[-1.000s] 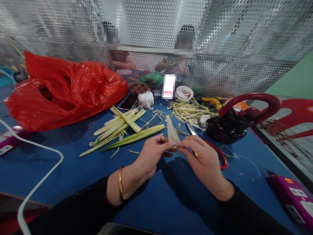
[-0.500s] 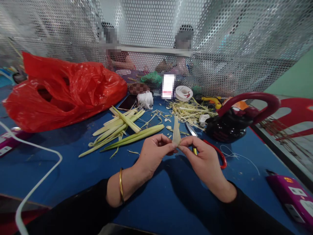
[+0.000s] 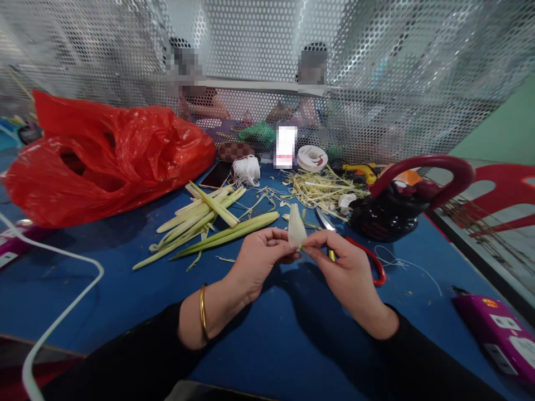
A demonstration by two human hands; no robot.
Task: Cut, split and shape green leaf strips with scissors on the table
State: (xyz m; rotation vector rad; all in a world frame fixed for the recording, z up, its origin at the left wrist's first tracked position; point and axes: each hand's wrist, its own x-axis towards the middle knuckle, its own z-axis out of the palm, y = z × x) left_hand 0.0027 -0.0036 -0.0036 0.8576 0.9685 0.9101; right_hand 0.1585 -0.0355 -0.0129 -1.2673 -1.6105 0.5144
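Observation:
Both my hands meet above the blue table and pinch one pale leaf strip, which stands up between the fingertips. My left hand is closed on its lower left side; a gold bangle is on that wrist. My right hand pinches the strip from the right and also has a thin yellow stick tucked under its fingers. Just behind the hands lie long green leaf strips in a loose pile.
A red plastic bag fills the back left. Leaf shavings, a phone, white thread, a tape roll, red-handled scissors and a dark basket lie behind. A white cable runs left; purple boxes sit right. People sit beyond the mesh screen.
The leaf strip stood tall between my fingers; now it looks shorter and wider, folded or pulled down. Both hands stayed in nearly the same place.

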